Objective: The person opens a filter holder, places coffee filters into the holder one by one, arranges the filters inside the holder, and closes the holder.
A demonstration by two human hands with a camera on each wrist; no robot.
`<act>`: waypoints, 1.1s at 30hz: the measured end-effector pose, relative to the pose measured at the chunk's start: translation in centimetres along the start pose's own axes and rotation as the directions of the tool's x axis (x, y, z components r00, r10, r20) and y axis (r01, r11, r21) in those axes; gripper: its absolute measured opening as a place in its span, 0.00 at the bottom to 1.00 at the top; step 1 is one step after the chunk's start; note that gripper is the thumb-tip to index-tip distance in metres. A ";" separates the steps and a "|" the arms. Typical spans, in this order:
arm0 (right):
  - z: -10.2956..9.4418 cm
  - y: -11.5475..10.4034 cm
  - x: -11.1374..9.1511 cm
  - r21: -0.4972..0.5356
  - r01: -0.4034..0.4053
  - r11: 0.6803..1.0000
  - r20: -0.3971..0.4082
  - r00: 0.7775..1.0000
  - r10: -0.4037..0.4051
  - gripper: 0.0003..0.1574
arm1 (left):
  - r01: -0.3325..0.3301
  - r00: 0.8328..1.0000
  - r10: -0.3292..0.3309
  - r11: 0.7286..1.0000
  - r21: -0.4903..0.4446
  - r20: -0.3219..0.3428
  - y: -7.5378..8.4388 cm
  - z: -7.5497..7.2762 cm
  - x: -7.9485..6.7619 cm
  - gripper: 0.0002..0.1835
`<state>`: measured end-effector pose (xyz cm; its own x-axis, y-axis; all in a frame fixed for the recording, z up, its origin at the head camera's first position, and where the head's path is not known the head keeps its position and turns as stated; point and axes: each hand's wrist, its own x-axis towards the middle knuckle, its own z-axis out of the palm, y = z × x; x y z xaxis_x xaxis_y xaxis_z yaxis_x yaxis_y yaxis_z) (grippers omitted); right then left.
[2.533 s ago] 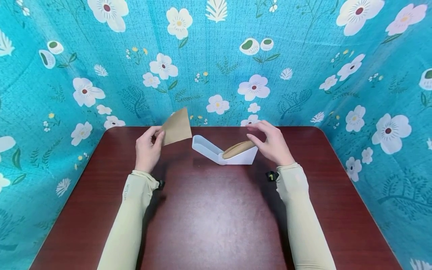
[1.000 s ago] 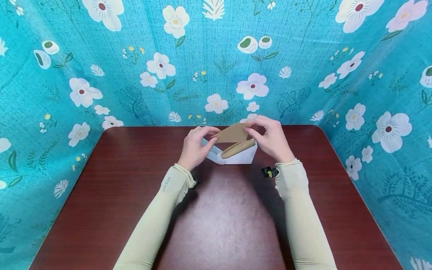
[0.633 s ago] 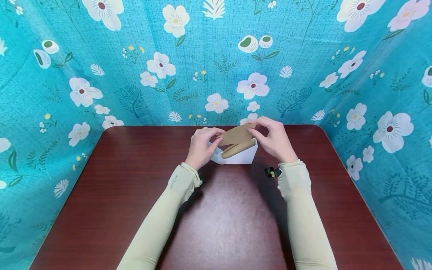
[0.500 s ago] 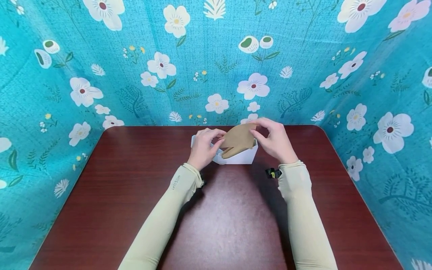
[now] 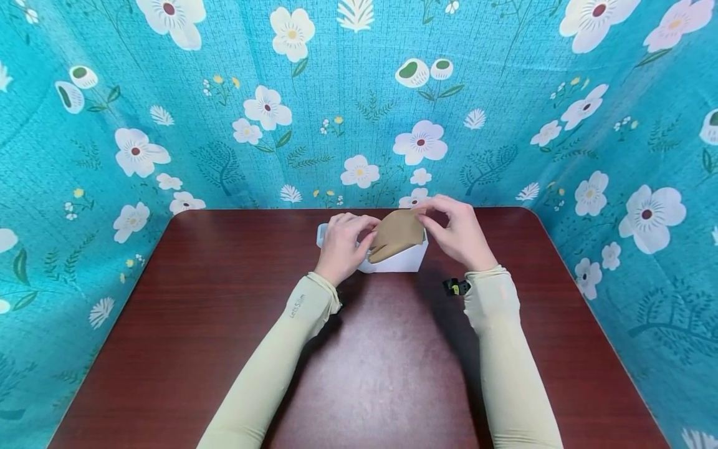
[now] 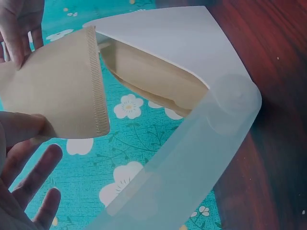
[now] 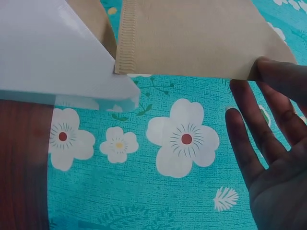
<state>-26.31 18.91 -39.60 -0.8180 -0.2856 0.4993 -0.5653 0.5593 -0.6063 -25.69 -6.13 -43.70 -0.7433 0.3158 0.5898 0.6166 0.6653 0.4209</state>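
Now the brown paper filter [image 5: 399,228] is at the mouth of the white box [image 5: 401,260] — earlier it was well apart, to the left, in one hand only. Your left hand [image 5: 343,247] and your right hand [image 5: 455,232] both pinch it. Below it, similar papers [image 6: 153,81] lie in the box, and the translucent lid [image 6: 175,163] stands open. Whether the filter touches the box, I cannot tell — I judge it is being lined up, not yet inserted.
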 end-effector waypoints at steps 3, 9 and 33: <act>-0.1 -0.2 0.0 0.004 0.004 1.000 -0.002 1.000 -0.004 0.13 | -0.006 1.000 0.006 1.000 0.000 -0.008 0.1 -0.1 0.0 0.08; -0.1 -0.2 0.0 0.016 0.011 1.000 0.005 1.000 -0.011 0.13 | -0.015 1.000 0.015 1.000 0.015 -0.019 -0.1 -0.2 -0.2 0.07; 0.4 1.0 -0.6 -0.041 0.031 0.999 0.051 0.998 -0.029 0.17 | 0.000 0.999 -0.002 0.999 0.053 0.033 0.1 1.1 -0.1 0.08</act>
<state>-26.46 19.35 -40.79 -0.8057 -0.3408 0.4845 -0.5856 0.5818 -0.5644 -25.84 -5.38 -44.50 -0.7524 0.3368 0.5661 0.6022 0.7001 0.3838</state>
